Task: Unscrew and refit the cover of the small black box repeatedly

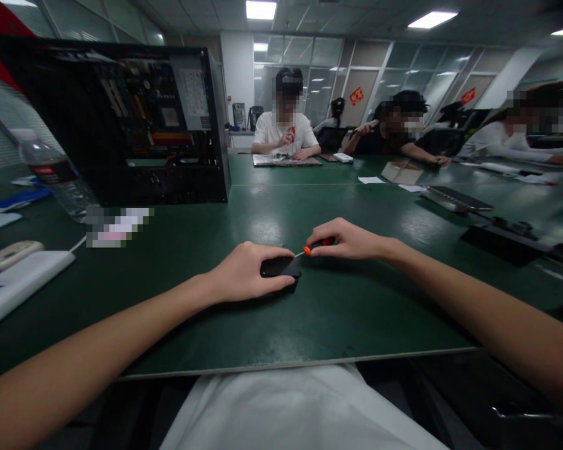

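Note:
My left hand [248, 272] grips a small black box-shaped part [280, 267] from its left side, thumb on the near edge and fingers along the far edge. What kind of part it is I cannot make out. It rests on the green table [338, 312]. My right hand [351, 240] is closed around a screwdriver [306, 250] with a red-orange and black handle. The screwdriver's thin metal shaft points left, its tip at the right edge of the black part. Whether the tip sits in a screw is too small to tell.
An opened black computer case [169, 181] stands at the back left beside a plastic bottle [59, 172]. A white power strip [23, 287] lies far left. Dark flat devices [457, 199] and a small box [401, 173] are at right. Several people sit across the table.

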Demonstrator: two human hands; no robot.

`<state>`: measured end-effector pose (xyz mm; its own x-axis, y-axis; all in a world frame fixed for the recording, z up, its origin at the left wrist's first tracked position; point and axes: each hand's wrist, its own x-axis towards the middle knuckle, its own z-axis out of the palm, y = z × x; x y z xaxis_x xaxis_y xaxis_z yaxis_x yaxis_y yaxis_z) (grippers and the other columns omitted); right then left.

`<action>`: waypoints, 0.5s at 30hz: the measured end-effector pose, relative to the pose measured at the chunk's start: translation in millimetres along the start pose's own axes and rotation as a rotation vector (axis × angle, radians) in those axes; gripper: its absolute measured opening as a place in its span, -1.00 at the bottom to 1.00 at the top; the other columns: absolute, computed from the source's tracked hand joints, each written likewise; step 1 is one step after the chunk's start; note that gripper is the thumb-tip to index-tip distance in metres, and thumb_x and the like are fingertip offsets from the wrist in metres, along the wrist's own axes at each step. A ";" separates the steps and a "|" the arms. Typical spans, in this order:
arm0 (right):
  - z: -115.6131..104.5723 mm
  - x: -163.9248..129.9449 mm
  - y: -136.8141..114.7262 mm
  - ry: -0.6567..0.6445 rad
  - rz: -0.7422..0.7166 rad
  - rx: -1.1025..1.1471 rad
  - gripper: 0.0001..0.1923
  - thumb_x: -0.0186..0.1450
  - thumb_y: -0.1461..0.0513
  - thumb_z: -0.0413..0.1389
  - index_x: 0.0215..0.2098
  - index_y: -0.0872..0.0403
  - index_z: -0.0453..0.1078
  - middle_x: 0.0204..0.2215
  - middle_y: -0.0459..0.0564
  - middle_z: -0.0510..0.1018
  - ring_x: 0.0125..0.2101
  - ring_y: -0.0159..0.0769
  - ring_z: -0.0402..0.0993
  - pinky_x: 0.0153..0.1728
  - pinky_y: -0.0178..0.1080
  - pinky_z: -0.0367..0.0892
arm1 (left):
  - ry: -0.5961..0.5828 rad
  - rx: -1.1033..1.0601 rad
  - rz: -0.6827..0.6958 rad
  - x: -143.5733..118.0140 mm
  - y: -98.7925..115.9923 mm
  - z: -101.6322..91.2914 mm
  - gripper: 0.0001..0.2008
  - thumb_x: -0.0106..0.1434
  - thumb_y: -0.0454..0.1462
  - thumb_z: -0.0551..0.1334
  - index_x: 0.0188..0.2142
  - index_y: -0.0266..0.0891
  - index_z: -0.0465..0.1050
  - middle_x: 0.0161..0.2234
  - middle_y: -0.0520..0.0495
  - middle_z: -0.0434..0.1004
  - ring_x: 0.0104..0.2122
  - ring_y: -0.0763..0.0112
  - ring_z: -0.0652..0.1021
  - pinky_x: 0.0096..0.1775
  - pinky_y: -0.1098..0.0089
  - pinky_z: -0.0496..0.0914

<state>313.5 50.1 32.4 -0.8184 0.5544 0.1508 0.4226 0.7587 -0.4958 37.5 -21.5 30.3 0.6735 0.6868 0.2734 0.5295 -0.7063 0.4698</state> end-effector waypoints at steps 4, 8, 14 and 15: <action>2.0 0.1 0.5 0.005 -0.024 -0.029 -0.56 0.37 -0.04 0.14 -0.12 0.15 0.58 -0.27 0.05 0.63 -0.30 -0.31 0.51 -0.25 -0.29 0.30 | 0.021 0.008 0.028 -0.7 -4.5 -3.2 -0.58 0.25 -0.08 0.37 0.02 -0.28 0.59 -0.13 -0.14 0.70 -0.20 0.22 0.66 -0.19 0.36 0.45; 0.8 -1.2 -1.3 0.039 -0.068 -0.062 -0.58 0.38 -0.03 0.13 -0.13 0.15 0.58 -0.29 0.05 0.63 -0.32 -0.33 0.50 -0.27 -0.29 0.30 | 0.016 -0.005 0.014 -4.1 -11.7 -10.7 -0.58 0.26 -0.07 0.36 0.00 -0.28 0.60 -0.11 -0.12 0.70 -0.16 0.22 0.66 -0.13 0.35 0.45; 5.6 -1.3 -4.7 0.087 -0.101 -0.121 -0.61 0.41 0.00 0.11 -0.09 0.13 0.55 -0.27 0.05 0.63 -0.31 -0.33 0.51 -0.25 -0.29 0.33 | 0.046 -0.063 -0.089 -5.2 -15.0 -8.3 -0.61 0.26 -0.06 0.36 -0.03 -0.26 0.63 -0.21 -0.07 0.72 -0.28 0.28 0.67 -0.25 0.40 0.44; 7.9 -0.5 -5.6 0.078 -0.106 -0.121 -0.61 0.41 0.00 0.10 -0.06 0.13 0.54 -0.24 0.06 0.63 -0.29 -0.32 0.52 -0.23 -0.29 0.34 | 0.053 -0.067 -0.093 -5.0 -14.4 -6.4 -0.61 0.26 -0.06 0.37 -0.03 -0.26 0.63 -0.21 -0.08 0.72 -0.28 0.27 0.67 -0.26 0.40 0.44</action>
<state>308.4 42.9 28.4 -0.8302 0.4907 0.2644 0.3834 0.8470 -0.3682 23.2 -13.7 27.6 0.5940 0.7580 0.2695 0.5511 -0.6275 0.5500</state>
